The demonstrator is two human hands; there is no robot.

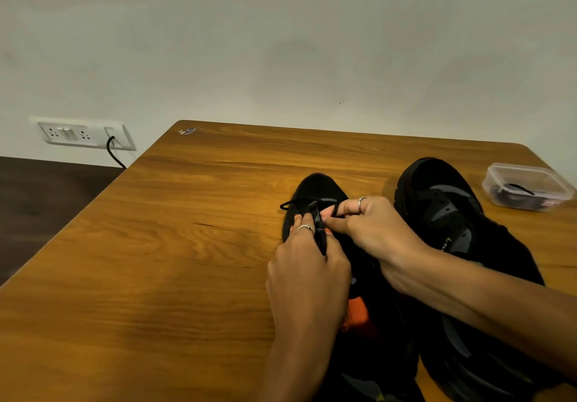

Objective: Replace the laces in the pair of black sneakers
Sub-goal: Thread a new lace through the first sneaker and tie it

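Both hands at left sneaker (315, 189): left hand (307, 264) pinched eyelet flap, right hand (368, 226) pinched lace (292, 204), toe eyelets threaded. Right sneaker (443, 211) beside it, apparently unlaced. Judged under half done.

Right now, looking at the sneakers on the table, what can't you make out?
- Head view: eyelets of the left black sneaker hidden under both hands' grip, left hand, right hand.
- Thin black lace: its threading is hidden by fingers.
- Right black sneaker: heel covered by the right forearm.
- Clear plastic container: dark contents too small to identify.
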